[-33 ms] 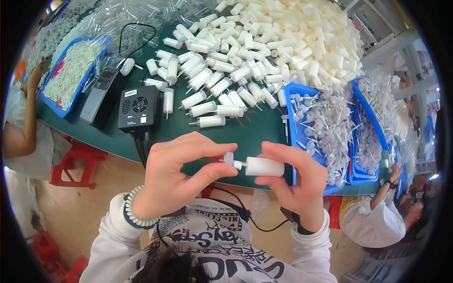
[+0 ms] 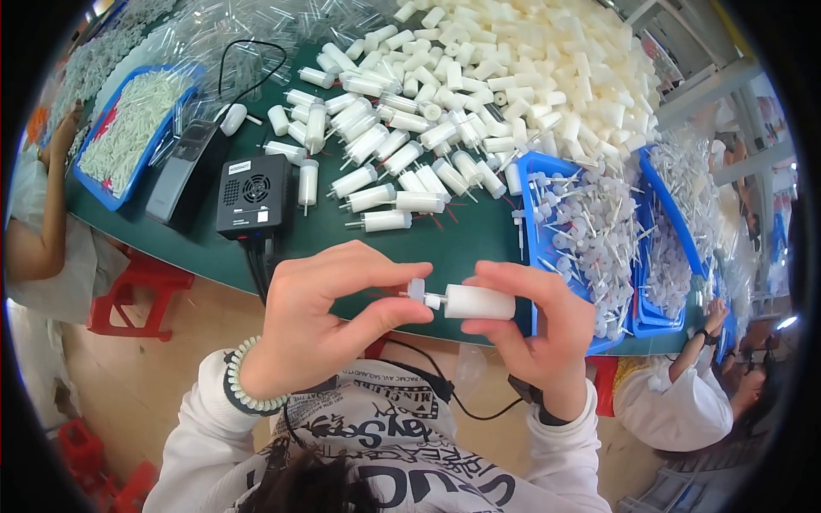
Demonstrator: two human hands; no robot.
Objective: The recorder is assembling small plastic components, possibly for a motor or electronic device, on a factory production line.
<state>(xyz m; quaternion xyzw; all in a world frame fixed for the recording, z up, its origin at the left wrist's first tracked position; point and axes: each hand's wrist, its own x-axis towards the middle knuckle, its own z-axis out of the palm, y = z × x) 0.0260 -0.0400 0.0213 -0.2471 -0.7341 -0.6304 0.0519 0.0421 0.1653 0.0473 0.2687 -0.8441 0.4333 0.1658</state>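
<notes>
Just off the table's near edge, my left hand point(image 2: 329, 303) pinches a translucent round plastic cap point(image 2: 416, 289) with a thin stem between thumb and forefinger. My right hand point(image 2: 547, 333) grips a white foam-like cylinder point(image 2: 481, 303), held level, thumb below and fingers above. The stem points right and meets the cylinder's left end; a short gap shows between the cap and that end. How deep the stem sits inside is hidden. Beyond my hands lie several white cylinders fitted with clear caps and stems point(image 2: 372, 198).
A heap of plain white cylinders point(image 2: 547, 68) covers the far table. Blue trays of capped stems point(image 2: 590, 248) stand at right. A black fan box point(image 2: 254, 197), a grey device point(image 2: 181, 175) and a blue tray of small pale tubes point(image 2: 128, 128) are at left. Co-workers' arms point(image 2: 53, 197) show at both sides.
</notes>
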